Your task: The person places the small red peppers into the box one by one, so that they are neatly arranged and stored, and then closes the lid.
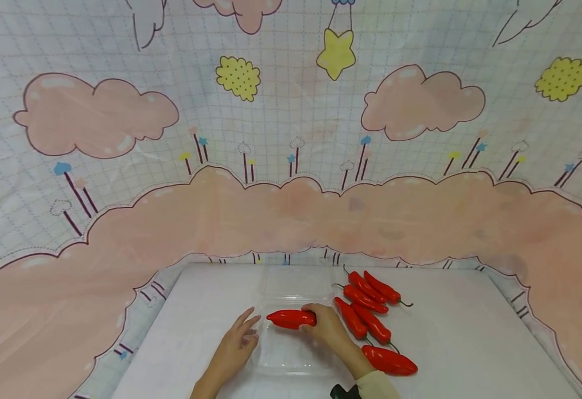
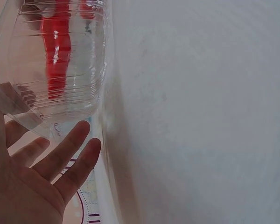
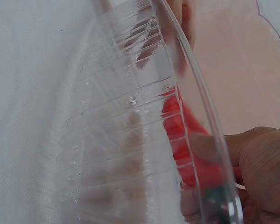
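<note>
A red chili pepper (image 1: 288, 318) lies level over the clear plastic container (image 1: 288, 360), its tip pointing left. My right hand (image 1: 329, 328) pinches it near the thick end between thumb and fingers; the dark green stem end shows in the right wrist view beside the thumb (image 3: 203, 145). At the container's left side is my left hand (image 1: 236, 346), fingers spread and fairly straight, holding nothing. The left wrist view has these fingers (image 2: 77, 170) close to the ribbed container wall (image 2: 81, 100); whether they touch it I cannot tell.
Several red chili peppers (image 1: 362, 299) lie on the white table (image 1: 470, 332) right of the container, one (image 1: 390, 361) nearest the right forearm. The container's clear lid (image 1: 295, 281) lies folded back behind it. A patterned cloth (image 1: 291, 216) hangs behind the table.
</note>
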Motion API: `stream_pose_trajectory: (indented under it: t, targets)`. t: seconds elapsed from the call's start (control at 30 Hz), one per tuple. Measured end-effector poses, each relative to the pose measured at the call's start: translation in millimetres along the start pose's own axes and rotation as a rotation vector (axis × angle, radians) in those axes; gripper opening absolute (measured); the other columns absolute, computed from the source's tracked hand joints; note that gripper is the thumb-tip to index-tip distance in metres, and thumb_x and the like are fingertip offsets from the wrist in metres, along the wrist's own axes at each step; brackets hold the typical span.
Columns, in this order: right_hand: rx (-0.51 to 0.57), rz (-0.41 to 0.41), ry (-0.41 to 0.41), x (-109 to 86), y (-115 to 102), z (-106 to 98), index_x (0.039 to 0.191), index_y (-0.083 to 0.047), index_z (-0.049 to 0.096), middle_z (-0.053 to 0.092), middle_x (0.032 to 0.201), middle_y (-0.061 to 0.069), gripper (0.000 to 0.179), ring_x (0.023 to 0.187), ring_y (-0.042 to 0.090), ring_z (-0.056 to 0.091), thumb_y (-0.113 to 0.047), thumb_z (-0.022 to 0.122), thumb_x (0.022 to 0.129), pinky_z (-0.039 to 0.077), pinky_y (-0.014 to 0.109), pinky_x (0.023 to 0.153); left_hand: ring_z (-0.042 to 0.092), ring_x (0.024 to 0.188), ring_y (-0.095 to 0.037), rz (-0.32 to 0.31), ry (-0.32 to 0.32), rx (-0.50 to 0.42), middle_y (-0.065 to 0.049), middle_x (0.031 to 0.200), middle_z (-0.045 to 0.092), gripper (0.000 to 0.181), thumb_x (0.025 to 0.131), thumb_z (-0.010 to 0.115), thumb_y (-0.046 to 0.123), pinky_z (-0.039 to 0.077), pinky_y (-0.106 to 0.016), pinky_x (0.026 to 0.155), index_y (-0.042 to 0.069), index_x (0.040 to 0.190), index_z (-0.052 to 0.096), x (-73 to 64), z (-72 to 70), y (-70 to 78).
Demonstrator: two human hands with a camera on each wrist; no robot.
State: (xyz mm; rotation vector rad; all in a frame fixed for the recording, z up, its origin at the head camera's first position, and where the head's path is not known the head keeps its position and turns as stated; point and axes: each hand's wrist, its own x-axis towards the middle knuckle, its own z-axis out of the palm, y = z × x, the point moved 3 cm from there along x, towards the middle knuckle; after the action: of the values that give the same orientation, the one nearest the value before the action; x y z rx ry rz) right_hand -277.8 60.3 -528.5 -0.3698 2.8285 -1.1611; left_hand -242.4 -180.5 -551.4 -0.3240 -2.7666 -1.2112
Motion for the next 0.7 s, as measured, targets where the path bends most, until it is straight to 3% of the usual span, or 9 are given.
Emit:
stream_pose_trajectory:
  t: [0.23,0.53,0.7]
  targets:
    - [-0.030,-0.009,0.020,-1.8,0.1,2.3,0.123,-0.009,0.067,0.070,0.113,0.008,0.047,0.094,0.021,0.060,-0.018,0.081,0.079,0.055,0.044,0.088,0.070,0.101,-0.020,-0.010,0.012,0.021,-0.007,0.154,0.043,0.044,0.093,0.063,0.011,0.059,-0.036,0.083,0.010,0.136,0.058,-0.4,1.9,-2.5]
    - [-0.019,-0.011,-0.041,2.7,2.3,4.4,0.122,-0.008,0.067,0.070,0.113,0.008,0.047,0.096,0.021,0.060,-0.018,0.081,0.079,0.053,0.046,0.091,0.071,0.099,-0.021,-0.013,0.016,0.013,-0.008,0.152,0.045,0.043,0.091,0.064,0.010,0.058,-0.030,0.080,0.010,0.134,0.059,-1.5,1.3,-4.6]
    - [-0.035,0.003,-0.024,2.1,2.4,3.2,0.118,-0.005,0.067,0.070,0.110,0.010,0.046,0.095,0.023,0.060,-0.016,0.083,0.077,0.053,0.049,0.093,0.070,0.097,-0.019,-0.006,0.012,-0.004,-0.007,0.153,0.043,0.044,0.092,0.064,0.012,0.057,-0.026,0.079,0.011,0.136,0.058,-1.8,2.4,-3.4]
